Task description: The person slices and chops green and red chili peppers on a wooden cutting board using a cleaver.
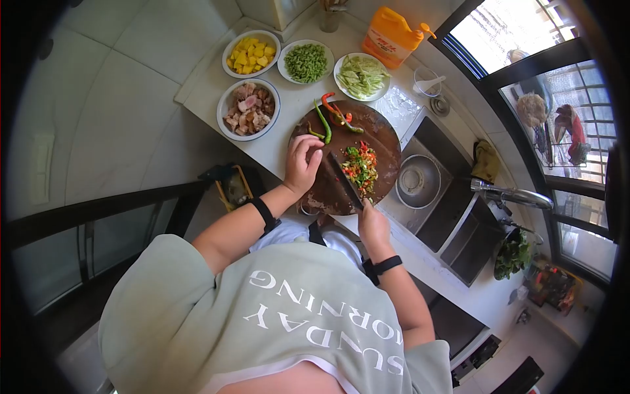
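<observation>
My right hand (373, 226) is wrapped round the handle of a dark-bladed knife (344, 180), whose blade lies over the round wooden chopping board (321, 194). Right beside the blade is a pile of chopped red and green peppers (360, 169). My left hand (302, 164) rests at the board's left edge, fingers curled; whether anything is under them is hidden. Just above its fingertips lies a whole green pepper (323, 123). Red peppers (333, 109) lie near the board's top edge.
Behind the board stand a bowl of yellow chunks (251, 55), a bowl of meat (249, 109), plates of chopped greens (306, 63) and pale slices (361, 77), and an orange jug (392, 37). At right are a sink holding a metal basin (418, 181) and a faucet (515, 195).
</observation>
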Demonstrator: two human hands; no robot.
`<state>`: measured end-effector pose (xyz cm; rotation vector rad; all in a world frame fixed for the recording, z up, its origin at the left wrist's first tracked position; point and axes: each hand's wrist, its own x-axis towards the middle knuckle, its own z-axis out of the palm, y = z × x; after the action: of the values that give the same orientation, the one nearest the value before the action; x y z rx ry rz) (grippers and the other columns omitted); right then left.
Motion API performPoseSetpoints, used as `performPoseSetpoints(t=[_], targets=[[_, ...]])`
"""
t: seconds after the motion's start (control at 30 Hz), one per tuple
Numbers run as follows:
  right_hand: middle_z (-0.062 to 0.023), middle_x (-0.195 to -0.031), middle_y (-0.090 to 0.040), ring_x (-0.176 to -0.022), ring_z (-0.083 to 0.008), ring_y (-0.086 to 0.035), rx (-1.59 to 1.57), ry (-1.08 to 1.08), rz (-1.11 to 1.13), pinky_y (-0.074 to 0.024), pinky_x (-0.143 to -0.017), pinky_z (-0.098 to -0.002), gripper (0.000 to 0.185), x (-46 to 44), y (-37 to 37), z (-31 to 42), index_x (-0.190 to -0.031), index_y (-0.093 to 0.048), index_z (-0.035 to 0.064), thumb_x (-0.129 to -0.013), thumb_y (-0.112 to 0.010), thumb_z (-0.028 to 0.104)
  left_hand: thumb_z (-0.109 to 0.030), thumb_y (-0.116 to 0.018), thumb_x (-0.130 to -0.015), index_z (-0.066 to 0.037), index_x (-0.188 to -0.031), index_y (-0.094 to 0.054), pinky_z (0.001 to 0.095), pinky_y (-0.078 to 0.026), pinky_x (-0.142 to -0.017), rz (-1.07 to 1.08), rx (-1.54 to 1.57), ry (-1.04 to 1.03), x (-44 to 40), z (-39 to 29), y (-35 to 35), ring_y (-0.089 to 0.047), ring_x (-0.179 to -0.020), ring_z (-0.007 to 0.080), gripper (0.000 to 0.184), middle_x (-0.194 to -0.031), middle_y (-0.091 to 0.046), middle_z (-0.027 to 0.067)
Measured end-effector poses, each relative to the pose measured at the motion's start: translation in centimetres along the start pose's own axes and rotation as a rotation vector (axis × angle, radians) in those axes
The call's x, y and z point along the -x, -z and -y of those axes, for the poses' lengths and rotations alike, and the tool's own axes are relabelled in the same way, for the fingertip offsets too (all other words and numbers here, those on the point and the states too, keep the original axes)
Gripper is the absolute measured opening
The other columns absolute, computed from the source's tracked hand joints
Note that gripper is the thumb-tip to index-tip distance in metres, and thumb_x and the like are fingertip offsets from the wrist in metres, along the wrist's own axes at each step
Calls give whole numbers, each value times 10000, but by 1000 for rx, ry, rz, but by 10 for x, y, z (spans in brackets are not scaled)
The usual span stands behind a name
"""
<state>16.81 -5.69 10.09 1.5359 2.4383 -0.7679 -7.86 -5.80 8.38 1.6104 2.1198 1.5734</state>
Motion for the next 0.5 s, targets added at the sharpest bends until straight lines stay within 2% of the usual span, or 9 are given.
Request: performPoseSetpoints(t=[0.07,0.1,0.13,0.17,0.2,0.27,0.33,0.37,0.5], targets=[[-174,-762,-676,-719,-386,-662,11,17,16,-517,-630,-501,184,6,8,-13,-1052,-578,96,-925,-587,229,-153,-572,-943,-60,-936,-640,318,-498,-705,266,369,342,8,5,-14,-619,-776,178,115,-831,-624,72],[-149,-752,-675,-707,-364,-664,99,137,46,-515,-609,-484,169,5,12,-27,-1039,-584,114,-923,-589,236,-246,-502,-1019,-48,-977,-629,242,-483,-649,442,542,562,18,8,-23,-582,-716,85,239,-798,-608,24],[-123,-741,-674,-694,-341,-666,191,255,71,-514,-588,-468,154,1,17,-42,-1027,-591,131,-921,-591,243,-288,-475,-1033,-63,-965,-638,214,-457,-602,544,553,682,24,9,-34,-537,-656,52,286,-751,-583,-8],[-87,-727,-669,-683,-310,-666,235,284,-3,-505,-565,-448,130,-7,17,-59,-961,-608,136,-899,-611,250,-292,-472,-1033,-63,-961,-641,214,-456,-598,607,573,738,30,9,-44,-528,-646,52,294,-747,-577,-12],[-89,-724,-663,-682,-318,-660,228,296,-95,-504,-569,-448,137,-16,19,-75,-898,-613,131,-875,-635,265,-296,-469,-1032,-62,-957,-645,215,-454,-594,674,592,799,35,7,-54,-520,-637,53,302,-742,-571,-15],[-90,-711,-640,-672,-327,-648,246,335,-98,-502,-572,-446,132,-33,42,-90,-867,-608,125,-864,-647,251,-283,-482,-1026,-55,-949,-648,215,-445,-593,683,615,817,36,0,-72,-511,-635,54,292,-733,-568,-23],[-85,-690,-623,-659,-313,-643,253,387,-166,-497,-565,-436,93,-42,56,-91,-857,-609,132,-858,-636,221,-261,-491,-1021,-51,-947,-654,220,-439,-603,537,544,838,26,-11,-86,-505,-642,54,276,-736,-571,-26],[-81,-668,-606,-646,-298,-639,263,453,-223,-492,-557,-427,54,-46,60,-91,-848,-610,139,-852,-624,191,-247,-496,-1019,-48,-945,-651,227,-433,-612,439,511,768,20,-12,-92,-501,-651,55,263,-735,-570,-26],[-66,-676,-607,-666,-287,-642,212,371,-276,-484,-577,-437,96,-59,43,-91,-828,-603,139,-828,-663,215,-240,-536,-999,-48,-951,-644,270,-464,-633,256,470,725,2,-17,-104,-542,-645,93,225,-754,-636,6]])
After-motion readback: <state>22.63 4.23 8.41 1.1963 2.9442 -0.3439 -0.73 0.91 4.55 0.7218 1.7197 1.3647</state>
